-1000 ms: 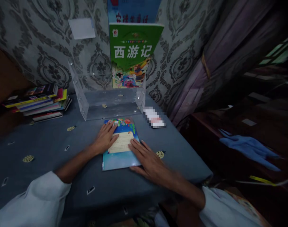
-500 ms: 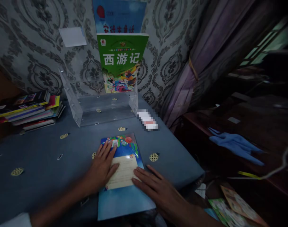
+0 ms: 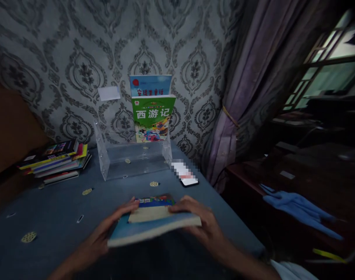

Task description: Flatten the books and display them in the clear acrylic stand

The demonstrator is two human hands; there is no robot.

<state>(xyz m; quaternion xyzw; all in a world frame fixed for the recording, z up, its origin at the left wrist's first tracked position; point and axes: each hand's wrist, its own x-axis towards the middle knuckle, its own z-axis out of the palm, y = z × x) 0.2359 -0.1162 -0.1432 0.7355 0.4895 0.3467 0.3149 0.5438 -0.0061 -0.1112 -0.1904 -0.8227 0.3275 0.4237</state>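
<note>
Between my two hands is a blue paperback book (image 3: 149,223), its cover with a cream panel facing up and its near edge raised toward me. My left hand (image 3: 114,221) grips its left side, the fingertips on the cover. My right hand (image 3: 199,217) holds the right side, thumb on top and fingers underneath. Beyond the book stands a clear acrylic display rack (image 3: 130,159). A green book (image 3: 154,118) leans upright in it, in front of a light blue book (image 3: 151,83).
A stack of books (image 3: 60,159) lies at the left on the blue-grey tablecloth (image 3: 57,198). Right of the rack rests a phone (image 3: 190,181). A tied purple curtain (image 3: 226,144) hangs by the wall. On a dark surface at right lies a blue glove (image 3: 296,208).
Both hands have gone from lying flat on the book to gripping its sides, and the book's near edge has come up. The view has tilted upward.
</note>
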